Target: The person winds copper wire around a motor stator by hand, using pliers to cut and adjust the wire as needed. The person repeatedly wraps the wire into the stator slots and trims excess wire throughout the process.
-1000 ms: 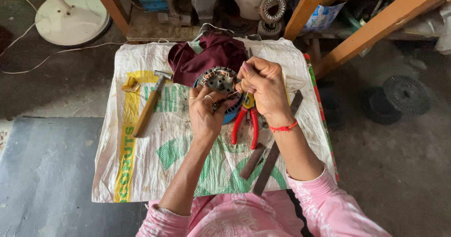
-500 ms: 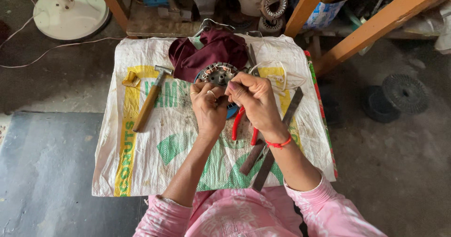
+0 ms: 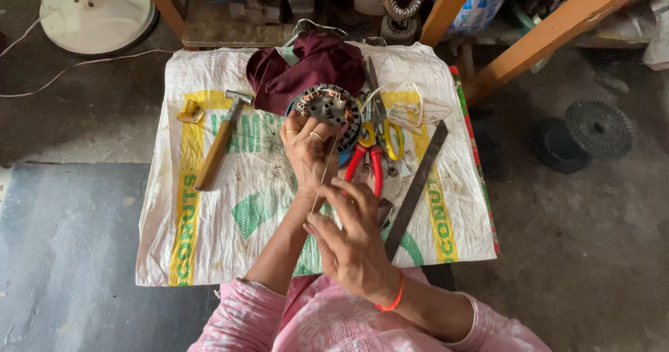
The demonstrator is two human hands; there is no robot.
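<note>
So the whole setup sits on a white woven sack (image 3: pixel 209 240) with yellow and green print, spread flat like a work mat. At its far edge there's a bunched maroon cloth (image 3: pixel 306 66), and to the left a hammer (image 3: pixel 217 143) with a wooden handle lying at a slant. On the right side a long flat metal bar (image 3: pixel 417 188) lies diagonally, with red-handled pliers (image 3: pixel 366 167) and yellow-handled scissors (image 3: pixel 390 137) just beside each other near the middle.

The round motor stator (image 3: pixel 326 108) rests against the maroon cloth, ring of copper windings facing up. The left hand (image 3: pixel 309 150) reaches forward with the arm stretched out, fingers curled over the near edge of the stator, holding it in place. The right hand (image 3: pixel 352 237) is pulled back close to the body, wrist bent, fingers pinched together on a thin wire (image 3: pixel 325 174). That wire runs taut from the pinch straight up to the stator, crossing over the back of the left hand.
</note>
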